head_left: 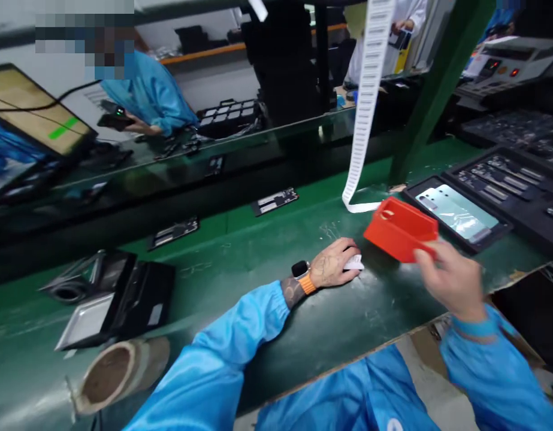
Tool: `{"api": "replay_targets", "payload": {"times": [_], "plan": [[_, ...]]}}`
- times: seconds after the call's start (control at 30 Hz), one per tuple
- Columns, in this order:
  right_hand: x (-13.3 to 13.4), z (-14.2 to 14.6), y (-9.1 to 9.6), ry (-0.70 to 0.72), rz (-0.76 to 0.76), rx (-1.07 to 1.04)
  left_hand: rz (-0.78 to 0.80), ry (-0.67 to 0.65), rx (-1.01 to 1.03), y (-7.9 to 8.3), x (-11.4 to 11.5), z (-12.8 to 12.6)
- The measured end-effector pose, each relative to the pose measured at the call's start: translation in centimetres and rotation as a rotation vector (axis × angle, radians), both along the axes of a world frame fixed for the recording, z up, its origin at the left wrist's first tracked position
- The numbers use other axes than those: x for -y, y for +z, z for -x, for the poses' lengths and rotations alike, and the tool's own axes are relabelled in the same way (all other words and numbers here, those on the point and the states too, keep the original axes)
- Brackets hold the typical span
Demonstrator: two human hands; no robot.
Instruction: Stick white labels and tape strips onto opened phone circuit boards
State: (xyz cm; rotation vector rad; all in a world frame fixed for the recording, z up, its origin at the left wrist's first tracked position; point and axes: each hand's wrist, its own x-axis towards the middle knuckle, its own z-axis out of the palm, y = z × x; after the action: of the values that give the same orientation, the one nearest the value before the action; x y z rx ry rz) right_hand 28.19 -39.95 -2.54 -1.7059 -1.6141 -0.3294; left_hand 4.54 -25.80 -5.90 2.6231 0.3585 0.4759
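My right hand (456,275) grips the near right edge of a red plastic bin (404,230), tilted over the green bench. There is a round hole in the bin's far left part. My left hand (335,263) rests on the bench left of the bin, fingers and thumb closed about a small crumpled white piece of paper (354,262). A long white strip of printed barcode labels (366,102) hangs from above and bends onto the bench beside the bin, its end hidden behind it.
Right of the bin lie a black tray with a pale phone-like panel (460,212) and trays of circuit parts (501,179). Two boards (276,202) lie along the back. At left stand a black device (141,293) and a cardboard tube (118,374). A person in blue (154,90) works opposite.
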Motion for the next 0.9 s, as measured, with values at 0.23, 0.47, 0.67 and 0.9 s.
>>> {"api": "replay_targets", "payload": {"times": [0.23,0.47,0.67,0.9], "plan": [[-6.3,2.5,-2.9,0.036,0.173,0.294,0.092,0.146,0.021,-0.1,-1.9,4.2],[-6.7,6.5,2.8,0.046,-0.179,0.040,0.313,0.166,0.134,0.5,-4.1,7.1],[-13.4,11.1,1.9,0.400,0.340,-0.310,0.230,0.246,0.147,0.6,-5.5,7.3],[-14.5,8.0,1.9,0.139,0.130,-0.517,0.222,0.642,0.224,3.7,-13.8,7.0]]}}
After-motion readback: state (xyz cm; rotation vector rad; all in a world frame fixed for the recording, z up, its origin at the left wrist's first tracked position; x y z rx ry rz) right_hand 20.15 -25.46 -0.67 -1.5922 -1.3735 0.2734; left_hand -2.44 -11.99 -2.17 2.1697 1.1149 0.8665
